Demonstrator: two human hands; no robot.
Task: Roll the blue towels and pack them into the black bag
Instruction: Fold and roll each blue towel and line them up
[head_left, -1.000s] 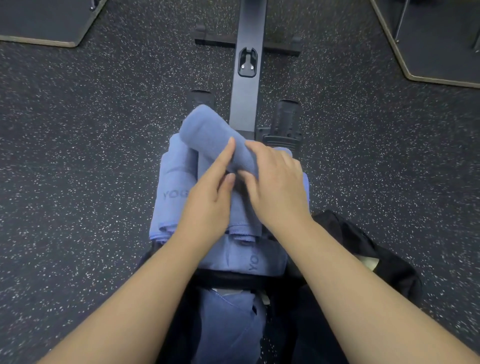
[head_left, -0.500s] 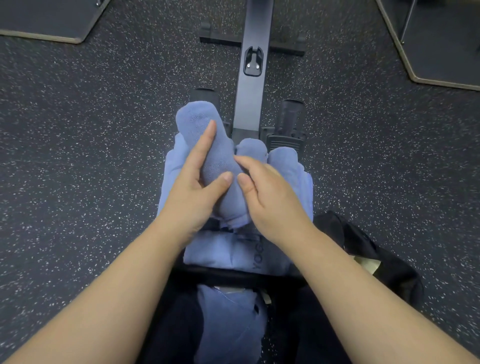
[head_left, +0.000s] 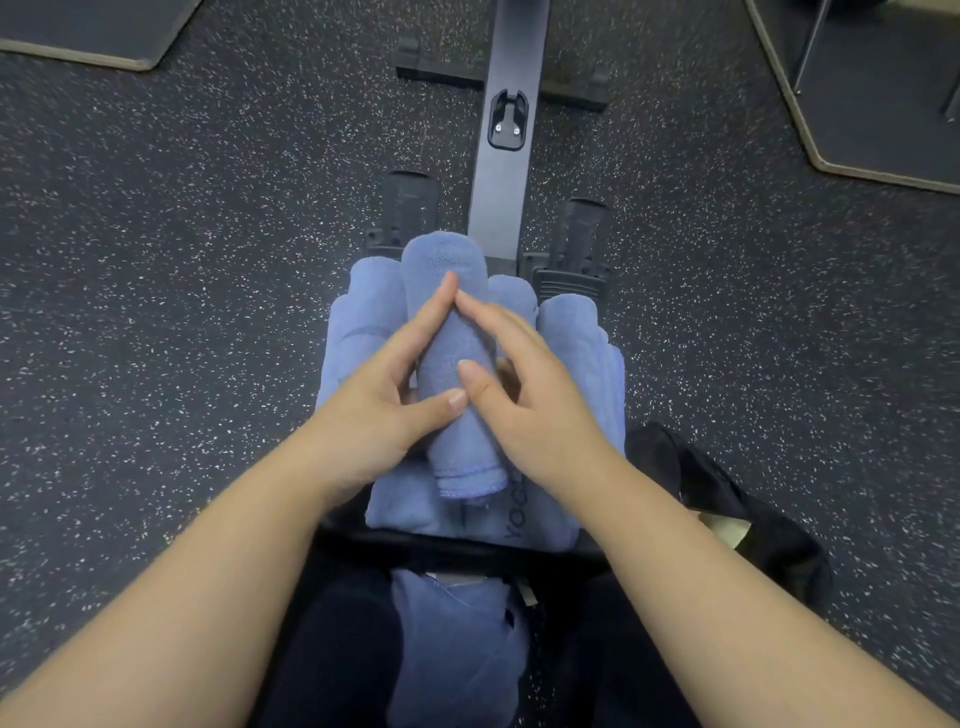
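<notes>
**Rolled towel squared up between both hands**

Since the frame a second ago, the rolled blue towel has swung from a slant toward the left to lie almost straight away from me, and my two hands have closed in along its flanks. My left hand now cups the roll's left side, with the forefinger stretched up along it and the thumb laid across its top. My right hand mirrors that on the right side, its fingers meeting the left forefinger near the far end. Both hands hold the roll, fingers narrow around it, not spread wide.

The roll sits on top of a stack of other blue towels, some already rolled beside it, all resting on the seat end of a rowing machine whose rail runs forward over the speckled floor. The roll's long axis runs parallel to that rail, its stitched open end facing me.

The black bag lies low to my right, well nearer my right hand, with part of it spreading under my forearms, where another blue towel shows. I judge that the coming move is a carry down and to the right, with the near end leading.
</notes>
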